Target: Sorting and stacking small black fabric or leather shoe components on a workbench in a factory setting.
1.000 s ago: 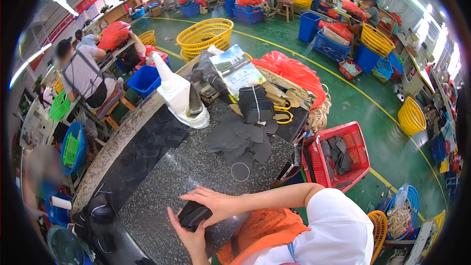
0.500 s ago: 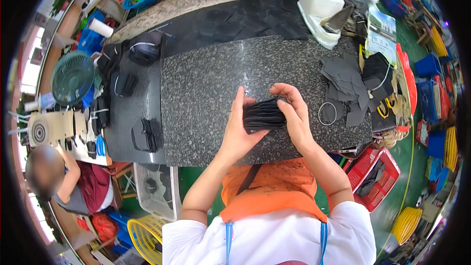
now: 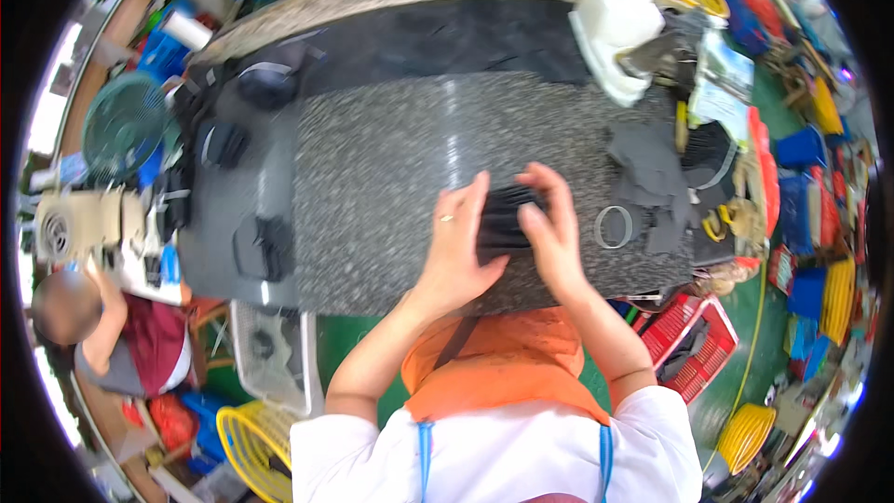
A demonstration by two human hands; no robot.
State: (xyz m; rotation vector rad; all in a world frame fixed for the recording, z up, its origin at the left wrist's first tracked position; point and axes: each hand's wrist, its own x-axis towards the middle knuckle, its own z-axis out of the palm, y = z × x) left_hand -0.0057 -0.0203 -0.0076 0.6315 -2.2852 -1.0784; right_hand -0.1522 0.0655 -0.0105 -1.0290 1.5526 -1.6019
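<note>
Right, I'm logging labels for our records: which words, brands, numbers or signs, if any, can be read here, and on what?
None can be read.
Picture sheet: any print is too blurred.
Black stack: no lettering can be made out.

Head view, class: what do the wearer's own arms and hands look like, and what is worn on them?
Short white sleeves leave both forearms bare. The left hand is ungloved, with a gold-coloured ring; the right hand is ungloved too, with no ring visible.
</note>
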